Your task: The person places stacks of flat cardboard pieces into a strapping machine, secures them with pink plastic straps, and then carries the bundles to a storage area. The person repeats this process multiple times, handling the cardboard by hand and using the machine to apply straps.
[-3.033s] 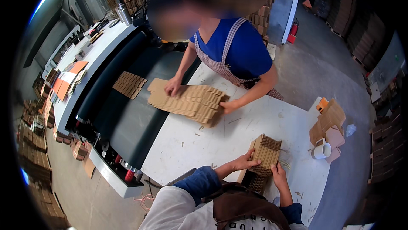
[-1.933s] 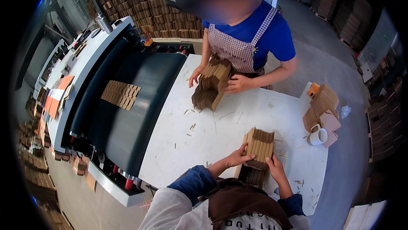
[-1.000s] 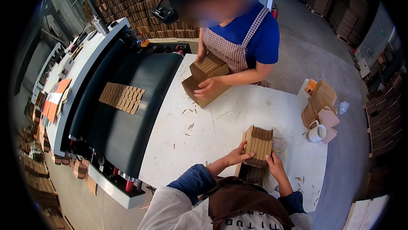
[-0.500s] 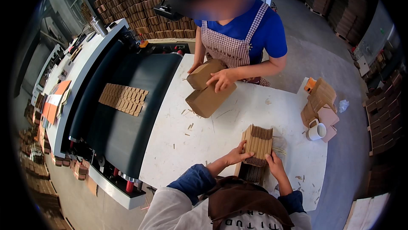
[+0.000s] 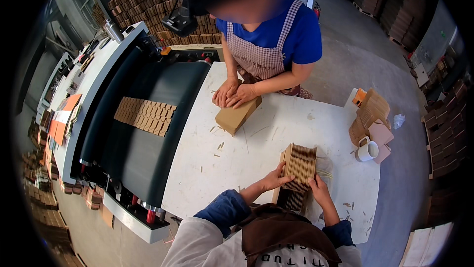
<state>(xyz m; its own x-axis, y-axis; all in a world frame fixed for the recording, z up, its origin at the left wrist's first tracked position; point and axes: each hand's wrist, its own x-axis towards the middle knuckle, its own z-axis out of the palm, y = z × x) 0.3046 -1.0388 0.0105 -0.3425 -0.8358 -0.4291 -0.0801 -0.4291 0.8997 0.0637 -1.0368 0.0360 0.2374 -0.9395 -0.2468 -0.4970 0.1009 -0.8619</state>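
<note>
Cardboard stack (image 5: 302,162) sits on the bench (image 5: 237,168) by its nr edge, held betw. both hands. L hand (image 5: 273,179) comes in from L, elbow bent outward, thumb laid over the top; R hand (image 5: 319,191) angles up from lower R, fingertips against the R side. Grip: both hands grasping the stack. Opp., co-worker's hands (image 5: 232,94) overlap on a brown carton bundle (image 5: 239,116); white mug (image 5: 367,152) off to R.
</note>
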